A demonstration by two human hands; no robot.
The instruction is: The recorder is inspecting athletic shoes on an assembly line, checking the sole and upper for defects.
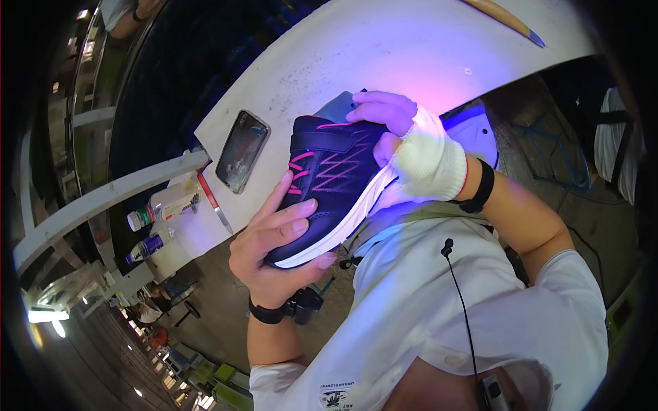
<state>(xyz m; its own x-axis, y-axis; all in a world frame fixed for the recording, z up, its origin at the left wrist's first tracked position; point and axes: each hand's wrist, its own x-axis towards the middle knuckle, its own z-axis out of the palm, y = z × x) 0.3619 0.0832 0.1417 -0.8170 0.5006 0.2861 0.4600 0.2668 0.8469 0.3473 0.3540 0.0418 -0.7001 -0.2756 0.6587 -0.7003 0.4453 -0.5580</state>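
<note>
A dark sneaker point(336, 161) with pink zigzag stitching, pink laces, a strap and a white sole is held up in front of me. My left hand point(274, 246) grips the toe end, its thumb under the sole and its fingers over the upper. In a white fingerless knit glove, my right hand point(425, 154) is closed around the heel side, fingers bent over the far edge. A grey-blue piece point(336, 107) sticks out beside the shoe's opening near those fingertips; whether it belongs to the shoe I cannot tell.
Under the shoe lies a white tabletop point(322, 55), lit violet near my right hand. A phone point(243, 151) rests on it at left. Beyond the phone are a red-handled knife point(214, 202) and bottles point(142, 218). A wooden-handled tool point(507, 20) lies at the far right.
</note>
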